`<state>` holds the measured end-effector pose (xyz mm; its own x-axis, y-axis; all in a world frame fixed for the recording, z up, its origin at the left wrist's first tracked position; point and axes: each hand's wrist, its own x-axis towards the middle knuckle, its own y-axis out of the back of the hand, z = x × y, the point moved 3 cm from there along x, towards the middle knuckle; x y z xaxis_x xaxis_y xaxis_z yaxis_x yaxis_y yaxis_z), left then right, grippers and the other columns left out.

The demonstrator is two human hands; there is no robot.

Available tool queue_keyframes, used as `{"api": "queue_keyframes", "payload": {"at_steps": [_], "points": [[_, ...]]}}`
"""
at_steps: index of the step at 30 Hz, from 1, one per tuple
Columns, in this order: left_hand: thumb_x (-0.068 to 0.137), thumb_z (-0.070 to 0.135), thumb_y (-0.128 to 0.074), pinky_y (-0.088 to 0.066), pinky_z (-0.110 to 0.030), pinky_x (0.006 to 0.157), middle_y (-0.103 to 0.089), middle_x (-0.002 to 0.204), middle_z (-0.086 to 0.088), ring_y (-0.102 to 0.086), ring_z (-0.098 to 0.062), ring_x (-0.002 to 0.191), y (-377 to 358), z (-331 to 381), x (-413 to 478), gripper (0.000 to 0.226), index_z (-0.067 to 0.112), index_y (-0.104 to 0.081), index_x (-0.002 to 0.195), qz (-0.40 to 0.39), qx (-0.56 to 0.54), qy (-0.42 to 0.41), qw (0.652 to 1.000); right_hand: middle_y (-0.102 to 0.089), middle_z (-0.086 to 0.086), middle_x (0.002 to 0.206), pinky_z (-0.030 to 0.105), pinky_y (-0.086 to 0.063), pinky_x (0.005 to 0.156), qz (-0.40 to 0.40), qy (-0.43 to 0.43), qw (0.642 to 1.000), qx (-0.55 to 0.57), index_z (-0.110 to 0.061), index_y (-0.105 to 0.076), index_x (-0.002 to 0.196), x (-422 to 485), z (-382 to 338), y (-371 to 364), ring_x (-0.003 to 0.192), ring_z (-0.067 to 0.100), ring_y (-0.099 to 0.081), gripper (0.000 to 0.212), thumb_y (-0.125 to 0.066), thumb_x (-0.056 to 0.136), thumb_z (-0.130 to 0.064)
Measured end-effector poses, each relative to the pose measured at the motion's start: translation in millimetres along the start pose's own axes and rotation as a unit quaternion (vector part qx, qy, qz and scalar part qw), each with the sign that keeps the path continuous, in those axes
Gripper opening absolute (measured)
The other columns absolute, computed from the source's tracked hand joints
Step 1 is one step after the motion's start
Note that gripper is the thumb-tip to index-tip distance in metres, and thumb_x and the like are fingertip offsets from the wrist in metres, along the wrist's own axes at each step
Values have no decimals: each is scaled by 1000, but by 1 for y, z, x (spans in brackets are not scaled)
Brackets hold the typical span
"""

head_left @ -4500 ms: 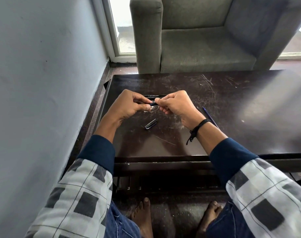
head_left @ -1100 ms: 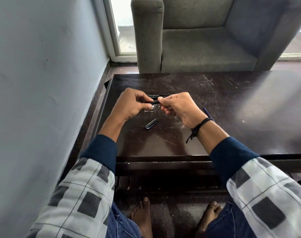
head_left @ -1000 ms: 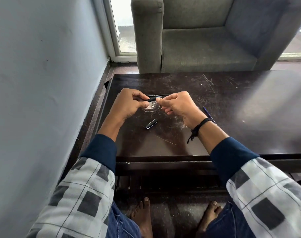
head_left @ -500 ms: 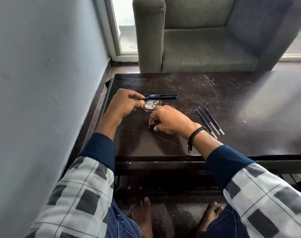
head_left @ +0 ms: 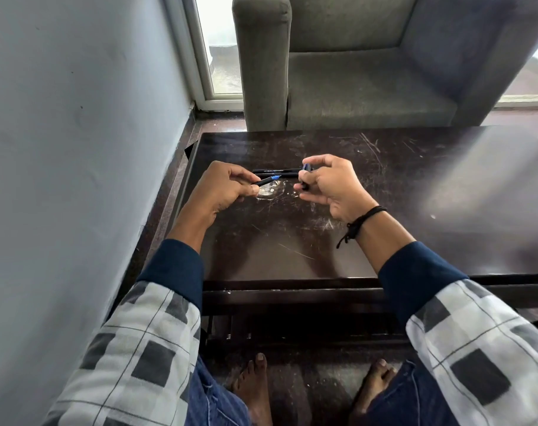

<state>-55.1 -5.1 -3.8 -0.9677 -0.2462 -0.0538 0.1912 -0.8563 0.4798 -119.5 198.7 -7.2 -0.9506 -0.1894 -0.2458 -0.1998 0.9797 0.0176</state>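
The pen barrel (head_left: 266, 180), light, rigid and smooth, is held just above the table (head_left: 415, 186) by the left hand (head_left: 224, 187), with thumb and curled fingers pinching its rear end. The right hand (head_left: 329, 189) pinches the small cap (head_left: 305, 168) between thumb and forefinger. Both parts probably slip and roll easily, so grip the barrel close to its blue tip. The table is hard, dark and scratched, carrying at least 1 spare pen (head_left: 277, 170); an armchair (head_left: 353, 78) stands behind the table.
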Motion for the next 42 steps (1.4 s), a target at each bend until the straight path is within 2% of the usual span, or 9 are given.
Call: {"api": "queue_keyframes", "payload": {"at_steps": [2,6,12,17,19,25,33,36,42], "points": [[78,3,-81,-53,-23,68,-76,84,-4,-66,-10,74,-1,3,-2,22,20,-78,91,-4,0,-4,1000,-71,4,83,37,-61,76,20,-32,997,62,-16,-62,101,1,1,-1,69,17,-70,18,-69,91,-3],[78,4,-82,-52,-19,66,-75,79,0,-64,-6,69,-4,6,-4,21,18,-78,92,-21,-3,-10,1000,-71,8,80,20,-53,51,54,-38,991,117,-13,-61,94,1,3,0,55,11,-66,18,-77,87,-7],[78,5,-82,-52,-13,62,-75,77,4,-65,1,63,-5,6,-3,22,20,-79,94,-26,8,-14,1000,-71,14,88,19,-58,55,61,-49,980,180,-9,-60,92,2,4,-1,59,15,-69,19,-76,86,-1],[78,4,-82,-50,-12,62,-75,79,2,-65,0,66,-7,5,-3,23,18,-79,95,-34,6,-17,999,-71,13,90,20,-59,59,43,-59,982,177,-8,-62,91,2,10,-10,62,16,-70,18,-77,84,-2],[77,6,-83,-52,-14,65,-77,80,-2,-68,-5,71,-9,5,-2,22,16,-79,96,-36,1,-19,999,-71,13,88,22,-60,63,37,-64,981,180,-8,-62,91,0,11,-12,64,17,-71,19,-77,84,-1],[80,9,-82,-53,-20,67,-78,77,-7,-71,-12,70,-13,4,-1,17,7,-78,96,-39,-9,-29,999,-68,14,90,21,-57,56,45,-52,978,198,-9,-54,93,-2,14,-17,62,20,-71,29,-78,82,3],[79,6,-82,-52,-17,62,-77,73,-7,-68,-9,61,-18,5,-1,13,5,-78,92,-15,7,-38,999,-67,19,97,22,-60,58,54,-49,979,190,-6,-56,86,-4,17,-23,68,21,-70,24,-76,83,6],[77,8,-84,-57,-22,67,-76,71,-4,-72,-13,65,-21,2,1,13,10,-80,89,6,24,-39,999,-64,18,93,25,-62,62,56,-45,980,185,-5,-54,81,-5,17,-22,70,22,-68,24,-74,84,8],[73,17,-88,-59,-30,79,-76,72,5,-73,-8,71,-31,-2,2,14,21,-80,84,59,69,-55,994,-62,16,85,25,-62,63,66,-22,982,177,-5,-53,75,-7,18,-19,73,21,-67,27,-73,83,11]]}}
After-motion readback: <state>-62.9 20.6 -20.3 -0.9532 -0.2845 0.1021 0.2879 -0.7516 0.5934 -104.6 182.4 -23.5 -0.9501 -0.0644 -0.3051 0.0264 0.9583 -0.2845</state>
